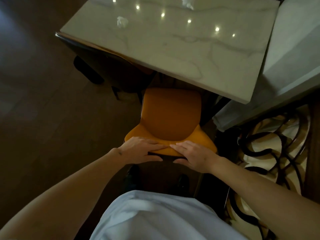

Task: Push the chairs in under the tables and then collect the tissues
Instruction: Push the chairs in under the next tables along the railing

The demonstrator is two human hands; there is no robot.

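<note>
An orange chair (170, 115) stands in front of me, its seat partly out from under the white marble table (199, 54). Both my hands hold the top of its backrest, fingers over the front and thumbs behind. My left hand (143, 149) is on the left half and my right hand (192, 155) on the right half, fingertips almost meeting. A crumpled tissue (122, 21) lies on the table's far left. A second tissue (187, 2) lies at the table's far edge.
A second chair with a dark back (97, 59) is tucked under the table's left side. A white ledge (292, 49) borders the table on the right. Dark curved metalwork (270, 144) stands at the right. The floor on the left is dark wood.
</note>
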